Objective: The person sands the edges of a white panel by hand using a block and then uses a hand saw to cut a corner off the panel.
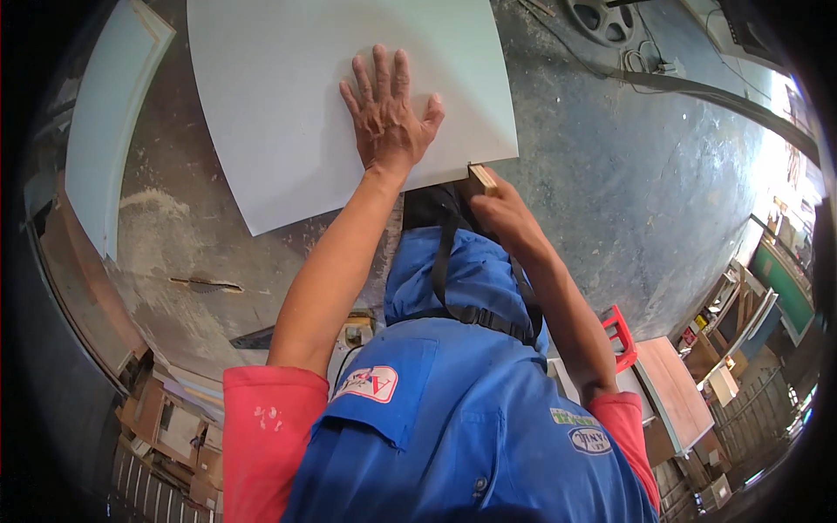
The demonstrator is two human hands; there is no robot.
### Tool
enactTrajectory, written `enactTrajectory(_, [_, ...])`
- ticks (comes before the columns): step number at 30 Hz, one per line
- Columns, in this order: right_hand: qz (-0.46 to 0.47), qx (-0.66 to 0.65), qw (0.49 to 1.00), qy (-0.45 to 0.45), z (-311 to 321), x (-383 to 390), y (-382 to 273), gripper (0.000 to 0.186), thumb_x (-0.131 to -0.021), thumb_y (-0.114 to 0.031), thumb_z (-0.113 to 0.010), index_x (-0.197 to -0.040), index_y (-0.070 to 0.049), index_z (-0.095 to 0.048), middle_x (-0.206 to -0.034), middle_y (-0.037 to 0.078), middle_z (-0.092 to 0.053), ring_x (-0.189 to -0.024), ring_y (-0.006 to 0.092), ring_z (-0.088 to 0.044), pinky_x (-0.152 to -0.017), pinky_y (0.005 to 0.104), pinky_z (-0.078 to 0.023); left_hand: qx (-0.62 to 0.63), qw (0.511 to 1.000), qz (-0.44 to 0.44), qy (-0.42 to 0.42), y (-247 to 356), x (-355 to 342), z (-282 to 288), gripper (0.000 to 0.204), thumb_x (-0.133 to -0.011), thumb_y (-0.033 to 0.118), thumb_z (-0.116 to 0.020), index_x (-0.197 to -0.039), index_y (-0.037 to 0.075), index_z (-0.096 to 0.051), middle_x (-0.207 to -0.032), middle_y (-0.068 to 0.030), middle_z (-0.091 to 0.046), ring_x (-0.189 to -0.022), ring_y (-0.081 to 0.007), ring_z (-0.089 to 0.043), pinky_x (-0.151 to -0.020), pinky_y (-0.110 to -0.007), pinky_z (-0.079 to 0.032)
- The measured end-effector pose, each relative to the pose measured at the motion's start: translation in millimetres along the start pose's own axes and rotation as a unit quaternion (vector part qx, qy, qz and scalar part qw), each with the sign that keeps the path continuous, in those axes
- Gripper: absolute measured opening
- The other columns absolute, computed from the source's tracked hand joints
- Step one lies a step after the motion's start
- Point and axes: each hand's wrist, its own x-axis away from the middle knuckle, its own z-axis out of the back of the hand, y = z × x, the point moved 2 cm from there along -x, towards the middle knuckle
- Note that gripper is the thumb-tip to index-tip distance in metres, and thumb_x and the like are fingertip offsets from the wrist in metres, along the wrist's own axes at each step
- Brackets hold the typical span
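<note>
A large white panel lies across the work surface in front of me. Flat on it, near the middle, rests my left hand, fingers spread and thumb out to the right. At the panel's near edge, close to its right corner, my right hand is closed around a small block of layered wood. The block's far end meets the panel edge. Part of the block is hidden by my fingers.
Left of the panel, a toothed blade shows in a slot of the worn grey table. Another pale panel stands at far left. A red handle and wooden boards are at lower right. A spoked wheel lies at far right.
</note>
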Motion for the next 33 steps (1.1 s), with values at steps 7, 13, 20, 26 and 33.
enactTrajectory(7, [0.039,-0.001,0.998,0.039,-7.0,10.8,-2.0,0.06,-0.078,-0.001,-0.051,-0.138,0.0,-0.048,-0.105,0.007,-0.061,-0.09,0.013,-0.055,-0.077,0.0249,-0.044,0.013,1.0,0.01,-0.02,-1.7,4.5,3.7,0.077,-0.092,0.052,-0.05,-0.156,0.013,-0.031,-0.163,-0.0133,-0.023,-0.148,-0.0426,-0.019,-0.118,-0.062,-0.015])
enactTrajectory(13, [-0.007,0.019,1.0,0.013,-7.8,14.0,-4.6,0.07,-0.076,0.006,-0.049,-0.145,-0.001,-0.041,-0.124,0.01,-0.057,-0.113,0.0189,-0.054,-0.096,0.0275,-0.041,0.016,1.0,0.014,-0.023,-2.7,0.4,1.4,0.078,-0.091,0.053,-0.052,-0.156,0.014,-0.03,-0.163,-0.0128,-0.023,-0.148,-0.0426,-0.02,-0.117,-0.063,-0.017])
enactTrajectory(20, [0.004,0.029,0.999,0.022,-12.1,13.8,-2.0,0.069,-0.078,0.004,-0.05,-0.146,-0.002,-0.039,-0.126,0.011,-0.057,-0.112,0.0194,-0.054,-0.098,0.0282,-0.041,0.023,0.999,0.014,-0.018,-0.6,0.0,3.3,0.077,-0.091,0.051,-0.053,-0.155,0.013,-0.032,-0.162,-0.0131,-0.024,-0.148,-0.0428,-0.022,-0.117,-0.064,-0.017])
enactTrajectory(26, [0.082,0.067,0.993,0.06,-9.6,2.9,25.7,0.072,-0.078,0.001,-0.05,-0.148,-0.002,-0.035,-0.119,0.012,-0.057,-0.103,0.0217,-0.055,-0.09,0.0309,-0.045,0.027,1.0,0.009,-0.009,-0.2,0.5,4.0,0.077,-0.091,0.049,-0.054,-0.155,0.013,-0.032,-0.162,-0.0134,-0.024,-0.148,-0.0429,-0.021,-0.117,-0.064,-0.017])
enactTrajectory(33, [-0.02,0.024,0.999,0.027,-10.4,-6.4,25.6,0.076,-0.079,0.0,-0.05,-0.152,-0.007,-0.031,-0.121,0.016,-0.058,-0.104,0.0248,-0.057,-0.088,0.0345,-0.047,0.016,1.0,0.007,-0.015,-2.0,3.4,3.8,0.077,-0.091,0.05,-0.054,-0.155,0.013,-0.032,-0.162,-0.0142,-0.024,-0.148,-0.0433,-0.02,-0.117,-0.065,-0.017])
